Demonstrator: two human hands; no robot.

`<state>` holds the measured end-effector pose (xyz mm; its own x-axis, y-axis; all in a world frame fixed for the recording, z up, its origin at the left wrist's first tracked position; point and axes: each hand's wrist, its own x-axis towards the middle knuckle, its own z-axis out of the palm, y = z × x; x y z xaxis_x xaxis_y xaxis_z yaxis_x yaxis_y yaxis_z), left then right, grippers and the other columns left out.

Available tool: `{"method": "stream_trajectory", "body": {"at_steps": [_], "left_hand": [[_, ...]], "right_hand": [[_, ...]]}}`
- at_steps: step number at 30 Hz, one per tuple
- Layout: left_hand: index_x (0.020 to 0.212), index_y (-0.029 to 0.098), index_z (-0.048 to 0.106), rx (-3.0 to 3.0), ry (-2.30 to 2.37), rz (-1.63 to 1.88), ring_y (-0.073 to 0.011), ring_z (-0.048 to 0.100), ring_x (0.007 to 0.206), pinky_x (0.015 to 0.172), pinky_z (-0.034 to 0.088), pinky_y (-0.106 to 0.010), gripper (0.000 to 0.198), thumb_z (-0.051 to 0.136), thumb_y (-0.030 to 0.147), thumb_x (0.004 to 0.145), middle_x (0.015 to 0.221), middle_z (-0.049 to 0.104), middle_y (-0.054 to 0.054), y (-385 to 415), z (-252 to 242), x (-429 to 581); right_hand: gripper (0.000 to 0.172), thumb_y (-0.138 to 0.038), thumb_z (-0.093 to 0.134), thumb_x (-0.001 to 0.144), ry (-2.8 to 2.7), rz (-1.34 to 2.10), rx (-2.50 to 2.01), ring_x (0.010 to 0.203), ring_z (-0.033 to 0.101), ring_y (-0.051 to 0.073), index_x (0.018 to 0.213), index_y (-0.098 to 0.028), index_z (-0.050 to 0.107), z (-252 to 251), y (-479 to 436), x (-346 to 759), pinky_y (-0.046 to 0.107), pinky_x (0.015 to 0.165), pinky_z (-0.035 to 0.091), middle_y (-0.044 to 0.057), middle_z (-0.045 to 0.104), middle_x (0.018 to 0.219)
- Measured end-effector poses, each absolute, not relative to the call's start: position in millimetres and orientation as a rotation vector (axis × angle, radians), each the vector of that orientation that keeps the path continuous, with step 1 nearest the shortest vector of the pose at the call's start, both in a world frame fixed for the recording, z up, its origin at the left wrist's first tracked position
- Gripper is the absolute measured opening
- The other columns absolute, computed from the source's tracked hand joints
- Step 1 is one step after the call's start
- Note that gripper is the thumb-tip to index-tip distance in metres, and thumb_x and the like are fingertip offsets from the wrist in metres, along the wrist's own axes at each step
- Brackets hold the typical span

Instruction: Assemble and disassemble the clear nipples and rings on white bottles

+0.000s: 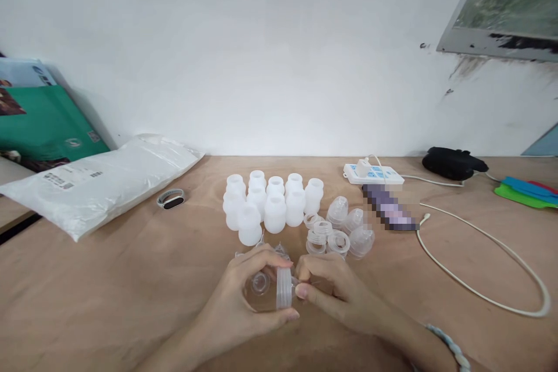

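Observation:
Between thumb and fingers my left hand (248, 293) holds a clear ribbed screw ring (284, 289), turned on its side. My right hand (333, 290) is closed in a pinch at the ring's right face, on a small clear piece that looks like a bottle teat (294, 287); the fingers partly hide it. Behind and under the hands lie more clear teats (260, 283), partly covered. Several frosted white small bottles (275, 215) stand grouped just beyond. Right of them are several loose clear rings (339, 241) and 3 clear dome caps (361, 242).
A white plastic parcel (113, 180) and a fitness band (171, 200) lie on the left. At the right are a power strip (374, 174), a blurred phone (390, 209), a looped white cable (488, 238), a black case (453, 163) and coloured sheets (527, 192).

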<state>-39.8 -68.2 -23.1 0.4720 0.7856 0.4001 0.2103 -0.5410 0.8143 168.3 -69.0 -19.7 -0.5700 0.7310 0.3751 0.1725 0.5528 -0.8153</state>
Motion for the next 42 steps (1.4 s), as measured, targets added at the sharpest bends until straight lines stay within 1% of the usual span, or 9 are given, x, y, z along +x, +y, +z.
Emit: {"method": "stream_trajectory", "body": {"at_steps": [5, 21, 25, 27, 31, 33, 36, 40, 42], "left_hand": [[0.099, 0.024, 0.066, 2.02, 0.818, 1.074, -0.0169, 0.063, 0.075, 0.068, 0.047, -0.027, 0.038, 0.085, 0.025, 0.066, 0.086, 0.068, 0.001, -68, -17, -41], [0.101, 0.023, 0.065, 2.036, 0.839, 1.104, -0.0199, 0.067, 0.079, 0.073, 0.051, -0.03, 0.039, 0.083, 0.033, 0.068, 0.091, 0.072, -0.002, -64, -29, -51], [0.103, 0.023, 0.062, 1.988, 0.87, 1.017, -0.0197, 0.067, 0.079, 0.07, 0.051, -0.028, 0.043, 0.083, 0.041, 0.07, 0.091, 0.072, -0.002, -64, -23, -48], [0.106, 0.024, 0.056, 1.949, 0.859, 1.022, -0.0183, 0.066, 0.076, 0.067, 0.05, -0.026, 0.051, 0.084, 0.047, 0.069, 0.088, 0.072, -0.001, -65, -22, -46], [0.111, 0.027, 0.047, 2.0, 0.772, 1.038, -0.0171, 0.063, 0.07, 0.064, 0.049, -0.025, 0.064, 0.079, 0.061, 0.068, 0.082, 0.07, 0.002, -65, -28, -46], [0.12, 0.027, 0.045, 2.096, 0.776, 1.077, -0.0176, 0.062, 0.072, 0.064, 0.049, -0.026, 0.062, 0.07, 0.064, 0.077, 0.088, 0.068, -0.001, -61, -31, -50], [0.129, 0.027, 0.043, 2.268, 1.098, 1.229, -0.0168, 0.06, 0.074, 0.067, 0.05, -0.028, 0.043, 0.053, 0.05, 0.095, 0.099, 0.062, -0.004, -49, -32, -60], [0.135, 0.024, 0.044, 2.52, 1.682, 1.17, -0.0195, 0.059, 0.079, 0.066, 0.05, -0.032, 0.044, 0.052, 0.041, 0.096, 0.111, 0.052, -0.008, -28, -32, -72], [0.126, 0.022, 0.051, 2.616, 1.73, 1.103, -0.0221, 0.06, 0.084, 0.064, 0.051, -0.032, 0.037, 0.051, 0.042, 0.095, 0.112, 0.049, -0.009, -21, -34, -76]], "right_hand": [[0.03, -0.029, 0.052, 0.096, -2.022, 1.047, -0.693, 0.064, 0.053, 0.01, 0.068, -0.018, 0.051, -13, -70, 169, 0.021, 0.063, 0.04, -0.002, 0.055, 0.067], [0.03, -0.034, 0.047, 0.099, -2.176, 0.808, -0.761, 0.063, 0.049, 0.011, 0.073, -0.02, 0.049, -13, -70, 176, 0.022, 0.058, 0.038, -0.002, 0.052, 0.068], [0.027, -0.044, 0.048, 0.098, -2.228, 0.538, -0.771, 0.066, 0.055, 0.013, 0.091, -0.019, 0.054, -14, -72, 173, 0.024, 0.06, 0.043, 0.001, 0.06, 0.075], [0.036, -0.051, 0.054, 0.094, -2.24, 0.354, -0.728, 0.071, 0.059, 0.016, 0.108, -0.018, 0.054, -15, -72, 170, 0.026, 0.063, 0.047, 0.004, 0.064, 0.084], [0.032, -0.04, 0.051, 0.098, -2.246, 0.101, -0.636, 0.076, 0.062, 0.018, 0.121, -0.018, 0.053, -21, -73, 165, 0.028, 0.065, 0.049, 0.007, 0.065, 0.091], [0.03, -0.038, 0.05, 0.099, -2.218, 0.081, -0.634, 0.076, 0.062, 0.018, 0.119, -0.017, 0.055, -22, -72, 166, 0.028, 0.064, 0.05, 0.007, 0.064, 0.09], [0.033, -0.041, 0.054, 0.096, -2.155, 0.099, -0.689, 0.079, 0.062, 0.018, 0.117, -0.016, 0.056, -22, -70, 169, 0.028, 0.067, 0.053, 0.009, 0.062, 0.095], [0.032, -0.04, 0.056, 0.095, -2.131, 0.116, -0.714, 0.085, 0.063, 0.019, 0.117, -0.017, 0.055, -22, -69, 171, 0.029, 0.072, 0.055, 0.01, 0.061, 0.1], [0.032, -0.039, 0.056, 0.095, -2.137, 0.121, -0.711, 0.086, 0.064, 0.019, 0.118, -0.017, 0.054, -23, -69, 171, 0.03, 0.072, 0.055, 0.01, 0.062, 0.1]]}}
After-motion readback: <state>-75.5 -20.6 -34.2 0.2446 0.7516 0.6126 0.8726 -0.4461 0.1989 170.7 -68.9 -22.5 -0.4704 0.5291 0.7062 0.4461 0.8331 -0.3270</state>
